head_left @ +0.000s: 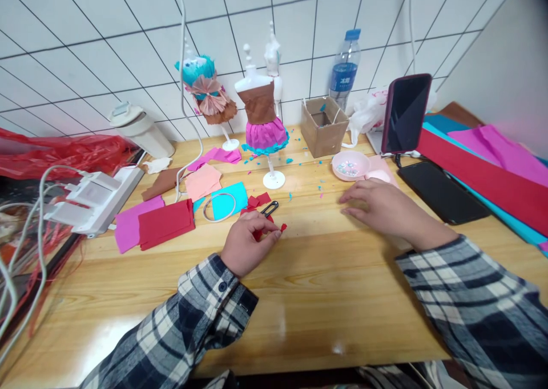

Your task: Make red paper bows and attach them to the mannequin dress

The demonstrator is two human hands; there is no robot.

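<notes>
My left hand point(252, 240) pinches a small piece of red crepe paper point(284, 227) between thumb and forefinger, low over the wooden table. Just behind it lie scissors with a black handle point(270, 209), partly hidden, and red paper scraps point(259, 199). My right hand point(377, 206) hovers apart from it with fingers spread, holding nothing, close to a pink dish point(351, 166) of small shiny bits. Behind both hands stands a white mini dress form point(256, 104) with a brown paper top, a magenta skirt and a blue ruffled hem.
Folded red paper point(166, 223), blue paper point(229, 201) and a bangle-like ring point(219, 207) lie left. At the back stand another dressed form point(208, 92), a cardboard box point(324, 129) and a water bottle point(345, 72). Phones point(440, 189) and long paper strips point(492, 178) occupy the right.
</notes>
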